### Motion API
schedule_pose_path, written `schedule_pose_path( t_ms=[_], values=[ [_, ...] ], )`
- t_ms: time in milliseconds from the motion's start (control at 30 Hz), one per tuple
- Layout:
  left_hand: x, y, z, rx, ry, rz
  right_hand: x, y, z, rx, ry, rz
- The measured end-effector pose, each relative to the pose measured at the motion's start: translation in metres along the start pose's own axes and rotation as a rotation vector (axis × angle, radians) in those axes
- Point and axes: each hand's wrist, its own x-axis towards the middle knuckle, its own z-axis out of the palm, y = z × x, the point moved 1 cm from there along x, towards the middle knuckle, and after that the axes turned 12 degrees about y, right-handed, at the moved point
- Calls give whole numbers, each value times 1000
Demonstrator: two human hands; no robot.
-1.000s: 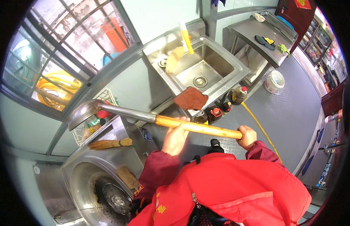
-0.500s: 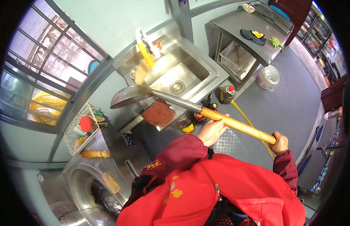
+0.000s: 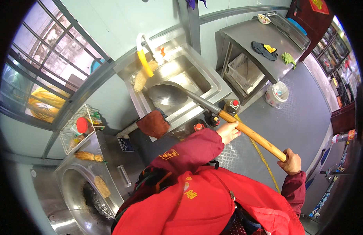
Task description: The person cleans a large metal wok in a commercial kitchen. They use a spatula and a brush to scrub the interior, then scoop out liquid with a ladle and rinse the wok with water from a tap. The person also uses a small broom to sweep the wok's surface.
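A big metal ladle (image 3: 168, 95) with a long wooden handle slants across the view, its shallow round bowl over the near left part of the steel sink (image 3: 224, 80). My left hand (image 3: 229, 132) grips the wooden handle close to where the metal shaft enters it. At the handle's far right end, my right hand (image 3: 291, 162) is closed around the wood. Above the sink, a white tap (image 3: 142, 39) ends in a yellow hose. Beside it lies a tan loofah (image 3: 145, 76). A reddish-brown cloth (image 3: 153, 124) hangs over the sink's near left corner.
Bottles (image 3: 231, 106) stand on the floor below the sink. Lower left, a wok (image 3: 74, 187) sits in a steel stove, with a straw brush (image 3: 88, 156) and another loofah (image 3: 101, 186) nearby. Right of the sink are a steel table (image 3: 244, 33) and a white bucket (image 3: 277, 95).
The ladle's bowl has swung right and turned, from the sink's left edge to over the sink, showing its face. Both hands keep their hold. The view has shifted slightly.
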Motion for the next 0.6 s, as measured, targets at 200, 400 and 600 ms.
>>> schedule_pose_path(
  t_ms=[200, 400, 600],
  values=[
    [30, 26, 2, -66, 148, 114, 58, -30, -28, 28, -176, -87],
    [-1, 65, -24, 73, 137, 221, 142, -61, 0, 97, -438, -142],
    [-94, 64, -94, 40, 81, 246, 188, -85, 2, -411, -141, -301]
  ],
)
